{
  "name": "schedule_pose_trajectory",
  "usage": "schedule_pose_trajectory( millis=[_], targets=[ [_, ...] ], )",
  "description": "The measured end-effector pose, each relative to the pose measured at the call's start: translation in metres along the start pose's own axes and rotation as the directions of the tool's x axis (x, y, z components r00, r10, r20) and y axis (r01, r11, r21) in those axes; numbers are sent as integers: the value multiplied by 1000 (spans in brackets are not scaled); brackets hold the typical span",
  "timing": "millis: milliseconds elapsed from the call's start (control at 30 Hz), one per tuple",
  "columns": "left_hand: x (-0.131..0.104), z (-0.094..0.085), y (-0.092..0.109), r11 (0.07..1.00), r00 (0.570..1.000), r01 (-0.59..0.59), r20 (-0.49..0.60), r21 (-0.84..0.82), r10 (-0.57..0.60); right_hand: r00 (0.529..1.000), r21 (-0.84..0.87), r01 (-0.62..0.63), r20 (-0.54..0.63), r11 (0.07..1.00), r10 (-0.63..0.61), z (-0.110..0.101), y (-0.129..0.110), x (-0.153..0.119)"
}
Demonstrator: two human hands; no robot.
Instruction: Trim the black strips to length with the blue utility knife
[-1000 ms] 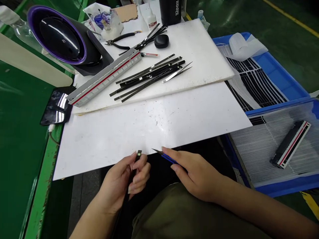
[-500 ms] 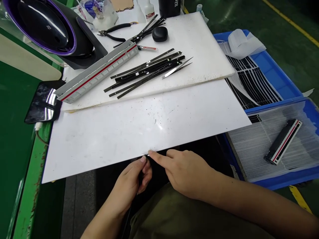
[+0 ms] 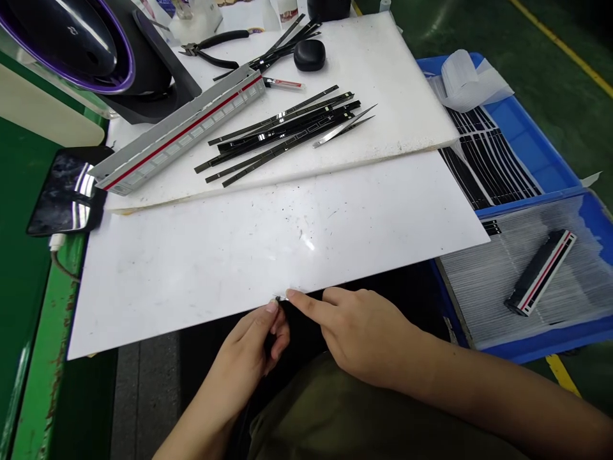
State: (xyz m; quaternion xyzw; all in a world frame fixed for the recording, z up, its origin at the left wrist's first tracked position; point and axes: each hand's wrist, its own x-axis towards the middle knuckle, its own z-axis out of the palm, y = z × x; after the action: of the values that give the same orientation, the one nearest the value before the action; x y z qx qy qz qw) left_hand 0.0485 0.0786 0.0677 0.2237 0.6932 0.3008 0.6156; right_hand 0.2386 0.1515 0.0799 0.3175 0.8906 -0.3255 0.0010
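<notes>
At the front edge of the white board point(image 3: 191, 255), my left hand point(image 3: 251, 338) is closed in a pinch on a thin black piece point(image 3: 278, 299), mostly hidden by the fingers. My right hand point(image 3: 364, 326) reaches in from the right, its index finger stretched to the tip of that piece and the other fingers curled under. A small shiny sliver shows by that fingertip; whether the right hand holds it is hidden. Farther back, several black strips point(image 3: 282, 131) lie loosely stacked on a white foam sheet point(image 3: 387, 76), with metal tweezers point(image 3: 335, 131) across their right end.
A long grey channel with a red line point(image 3: 184, 131) lies left of the strips. Behind are cutting pliers point(image 3: 215, 48) and a black case point(image 3: 309, 55). A phone point(image 3: 67, 191) and a dark fan-like device point(image 3: 143, 70) stand left. Blue trays point(image 3: 546, 144) with strips sit right.
The view has shifted slightly, so the things on the table sit a little farther left or higher. Both hands keep almost the same pose at the board's edge.
</notes>
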Motion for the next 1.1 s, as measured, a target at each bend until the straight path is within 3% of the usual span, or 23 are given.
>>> schedule_pose_trajectory(
  millis=[333,467,567,733,867,1000,1100],
  targets=[
    [-4,2,4,1000,1000,11,-11,16,-11,1000,-91,18,5,996,-18,-5,-1,-1],
    [-3,3,3,999,1000,12,-23,-42,-13,1000,-190,4,-1,982,-4,-4,-9,-3],
    [-5,1,4,988,999,39,42,-147,-33,1000,-218,-15,-13,976,12,0,-13,-6],
    [-9,-5,4,959,985,109,160,-261,-68,998,-133,-66,-15,989,65,3,-6,-10],
    [-7,-6,1,953,987,112,142,-282,-74,996,-16,-89,-12,996,89,0,2,-12],
    [-4,-4,3,933,980,159,168,-324,-109,997,-28,-79,-13,996,79,-3,2,-12],
    [-5,-2,7,962,990,124,103,-244,-101,998,-46,-59,-12,997,59,-3,-1,-11]
  ],
)
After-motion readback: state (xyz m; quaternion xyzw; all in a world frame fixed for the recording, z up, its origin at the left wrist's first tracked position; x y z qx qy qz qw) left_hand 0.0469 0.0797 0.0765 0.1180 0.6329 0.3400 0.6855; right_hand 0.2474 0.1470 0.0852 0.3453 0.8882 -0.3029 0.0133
